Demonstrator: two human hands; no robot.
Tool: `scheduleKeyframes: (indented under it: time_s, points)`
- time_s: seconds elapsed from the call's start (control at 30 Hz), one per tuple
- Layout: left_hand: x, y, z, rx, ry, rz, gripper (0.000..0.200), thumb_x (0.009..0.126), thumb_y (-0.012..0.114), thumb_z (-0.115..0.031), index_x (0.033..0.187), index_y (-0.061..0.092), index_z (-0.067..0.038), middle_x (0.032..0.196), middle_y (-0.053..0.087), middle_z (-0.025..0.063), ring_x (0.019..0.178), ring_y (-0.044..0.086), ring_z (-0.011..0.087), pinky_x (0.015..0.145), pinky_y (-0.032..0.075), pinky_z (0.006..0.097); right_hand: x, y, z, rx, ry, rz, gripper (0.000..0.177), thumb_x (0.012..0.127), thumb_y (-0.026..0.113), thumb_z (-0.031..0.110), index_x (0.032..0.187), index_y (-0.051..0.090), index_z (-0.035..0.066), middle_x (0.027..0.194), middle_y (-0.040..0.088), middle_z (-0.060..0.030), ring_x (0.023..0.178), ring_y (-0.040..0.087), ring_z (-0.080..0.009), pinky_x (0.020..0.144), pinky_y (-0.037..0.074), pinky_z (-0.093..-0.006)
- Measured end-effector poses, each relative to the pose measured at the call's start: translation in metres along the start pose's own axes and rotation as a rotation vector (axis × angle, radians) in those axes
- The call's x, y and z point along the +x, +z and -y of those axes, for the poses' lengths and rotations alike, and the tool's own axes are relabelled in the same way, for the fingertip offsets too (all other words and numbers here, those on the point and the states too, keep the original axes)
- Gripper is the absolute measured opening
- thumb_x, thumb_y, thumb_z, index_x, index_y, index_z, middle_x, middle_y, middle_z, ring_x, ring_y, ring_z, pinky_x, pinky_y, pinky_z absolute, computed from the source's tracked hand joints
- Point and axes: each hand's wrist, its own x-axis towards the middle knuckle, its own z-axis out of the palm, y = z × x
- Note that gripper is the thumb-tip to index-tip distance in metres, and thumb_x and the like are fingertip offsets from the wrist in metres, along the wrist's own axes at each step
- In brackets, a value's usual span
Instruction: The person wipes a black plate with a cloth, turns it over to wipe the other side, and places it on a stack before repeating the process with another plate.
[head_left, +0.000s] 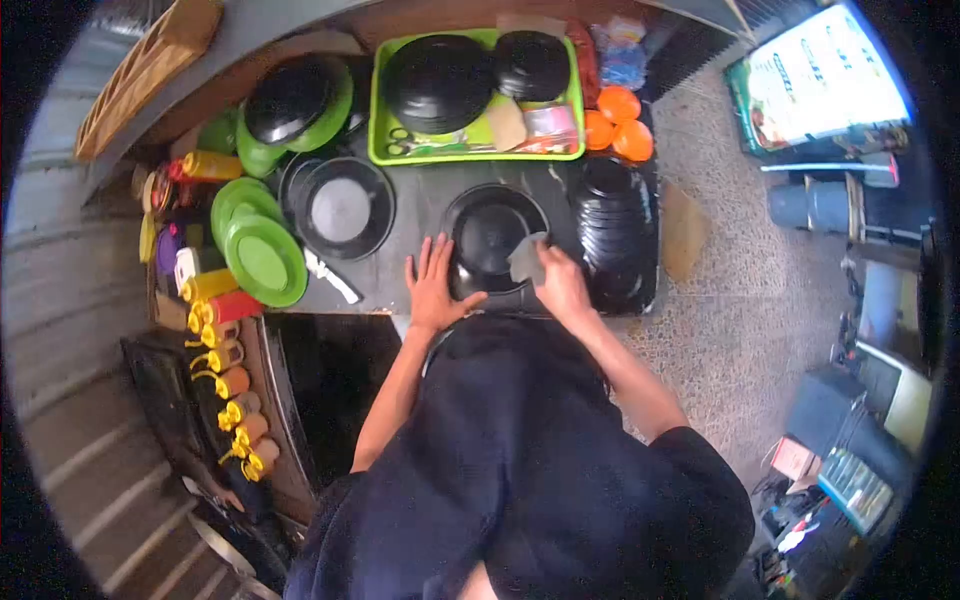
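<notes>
A round black plate [485,225] lies on the dark table [420,185] in front of me. My left hand [435,292] is spread at the plate's left edge, with its thumb at the near rim and its fingers apart. In my right hand [562,285] is a greyish cloth [526,258], pinched over the right side of the plate. To the left sits another black plate [375,205] with a pale round centre. Stacked black bowls [612,225] stand right of my right hand.
A lime-green tray [475,157] with black dishes is at the back, beside orange cups [632,141]. Green plates [264,262] and a white-handled item [333,279] lie left. Yellow-capped bottles [232,381] line the left side. A lit sign [820,75] stands far right.
</notes>
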Motion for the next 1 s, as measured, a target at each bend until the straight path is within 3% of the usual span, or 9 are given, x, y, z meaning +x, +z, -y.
scheduleKeyframes:
  time_s: [0.1,0.2,0.33,0.43,0.5,0.67,0.7,1.0]
  points:
    - [0.009,0.004,-0.007,-0.033,0.006,-0.024,0.121,0.073,0.086,-0.065,0.163,0.035,-0.003,0.173,0.033,0.0142,0.163,0.021,0.0352,0.128,0.012,0.0608,0.025,-0.002,-0.01,0.033,0.063,-0.073,0.067,0.075,0.079,-0.002,0.14,0.065,0.001,0.126,0.069,-0.0258,0.117,0.068,-0.0445,0.103,0.057,-0.0453]
    - [0.017,0.003,-0.004,-0.066,0.073,-0.092,0.106,0.078,0.086,-0.058,0.158,0.043,-0.003,0.166,0.04,0.0169,0.156,0.032,0.0392,0.122,0.022,0.0587,0.07,-0.006,-0.015,0.017,0.028,-0.113,0.063,0.078,0.079,0.0,0.139,0.065,0.002,0.133,0.067,-0.0232,0.124,0.063,-0.0421,0.108,0.054,-0.0443]
    - [0.03,0.006,0.018,-0.004,0.162,-0.109,0.087,0.087,0.083,-0.046,0.156,0.047,-0.006,0.17,0.036,0.0167,0.16,0.028,0.0387,0.124,0.021,0.0576,0.109,-0.021,-0.005,-0.025,-0.035,-0.05,0.07,0.08,0.08,0.007,0.147,0.059,0.005,0.13,0.065,-0.0228,0.121,0.062,-0.0427,0.109,0.052,-0.048]
    - [0.037,0.002,0.019,-0.096,0.092,-0.139,0.09,0.086,0.083,-0.048,0.158,0.047,-0.008,0.173,0.035,0.0141,0.162,0.024,0.0363,0.126,0.018,0.058,0.106,-0.019,0.013,-0.2,-0.093,0.007,0.082,0.079,0.085,0.019,0.153,0.053,0.005,0.132,0.063,-0.0229,0.124,0.059,-0.0433,0.108,0.052,-0.05]
    - [0.038,-0.001,0.02,-0.084,0.082,-0.124,0.093,0.085,0.083,-0.049,0.159,0.046,-0.008,0.173,0.035,0.0129,0.163,0.023,0.0352,0.127,0.017,0.058,0.1,-0.005,0.014,-0.288,-0.151,-0.104,0.091,0.077,0.087,0.03,0.155,0.049,0.004,0.129,0.061,-0.0227,0.122,0.058,-0.0435,0.105,0.052,-0.0526]
    - [0.037,0.0,0.02,-0.093,0.05,-0.111,0.098,0.082,0.084,-0.053,0.161,0.045,-0.008,0.172,0.038,0.0098,0.163,0.024,0.0335,0.127,0.016,0.0574,0.1,0.012,-0.015,-0.217,-0.174,-0.211,0.085,0.075,0.085,0.006,0.151,0.048,-0.005,0.118,0.063,-0.0196,0.114,0.059,-0.0375,0.102,0.053,-0.0431]
    - [0.037,0.001,0.021,-0.098,0.049,-0.116,0.099,0.082,0.085,-0.053,0.161,0.045,-0.009,0.172,0.038,0.0096,0.163,0.024,0.0335,0.128,0.016,0.0573,0.094,0.011,-0.017,-0.176,-0.177,-0.2,0.083,0.075,0.082,0.004,0.151,0.048,-0.006,0.116,0.063,-0.0195,0.112,0.059,-0.039,0.103,0.052,-0.0448]
    - [0.033,0.014,0.023,-0.047,0.057,-0.13,0.097,0.085,0.082,-0.051,0.164,0.042,-0.011,0.172,0.039,0.0102,0.163,0.023,0.0341,0.128,0.015,0.0586,0.03,0.033,0.003,-0.122,-0.08,-0.17,0.085,0.074,0.077,-0.004,0.153,0.046,-0.007,0.115,0.061,-0.0208,0.114,0.059,-0.0412,0.102,0.052,-0.0466]
